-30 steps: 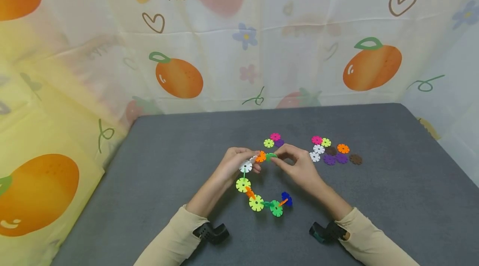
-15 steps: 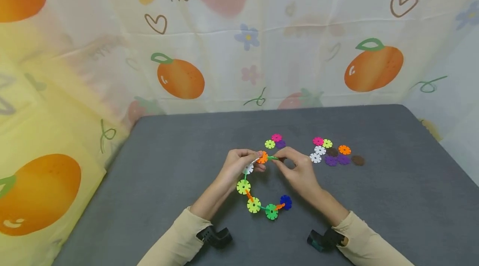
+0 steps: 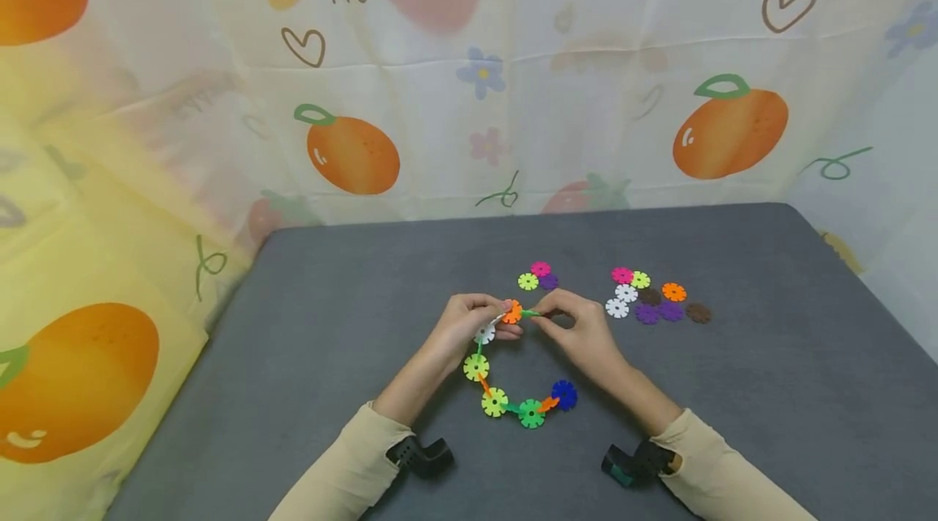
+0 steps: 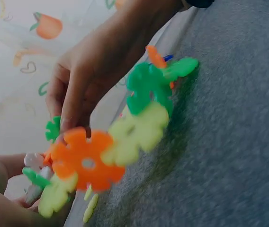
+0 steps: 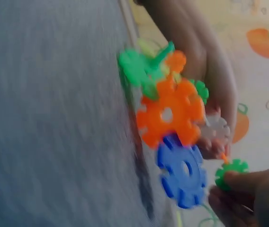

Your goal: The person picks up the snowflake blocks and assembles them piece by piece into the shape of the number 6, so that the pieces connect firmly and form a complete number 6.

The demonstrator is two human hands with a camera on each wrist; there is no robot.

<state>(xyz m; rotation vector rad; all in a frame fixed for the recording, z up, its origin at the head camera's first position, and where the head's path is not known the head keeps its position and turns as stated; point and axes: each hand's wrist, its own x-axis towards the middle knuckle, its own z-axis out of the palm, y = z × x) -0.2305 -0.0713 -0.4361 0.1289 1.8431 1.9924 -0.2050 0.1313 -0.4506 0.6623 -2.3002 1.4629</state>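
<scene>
A curved chain of slotted snowflake discs hangs from my left hand [image 3: 469, 326], whose thumb and fingers pinch it near a white disc [image 3: 484, 334] and an orange disc [image 3: 512, 312]. My right hand [image 3: 586, 334] pinches a green disc [image 5: 233, 172] between thumb and forefinger; the disc meets the orange one's edge. Below the hands the chain runs through a yellow disc [image 3: 476, 367], a second yellow disc [image 3: 494, 402] and a green one [image 3: 531, 413]. A blue disc [image 3: 564, 396] forms its loose end. Fingers partly hide the white and green discs at the grip.
Behind the hands on the grey table [image 3: 352, 285] lie a pink disc [image 3: 541, 269], a yellow one and a purple one. Farther right is a group of several loose discs, including an orange disc [image 3: 674, 292] and a brown disc [image 3: 699, 313]. A printed curtain [image 3: 440, 138] hangs behind.
The green disc in my right hand has turned from flatter to nearly edge-on. Both hands have shifted slightly down, and the chain's hanging lower part has swung a little.
</scene>
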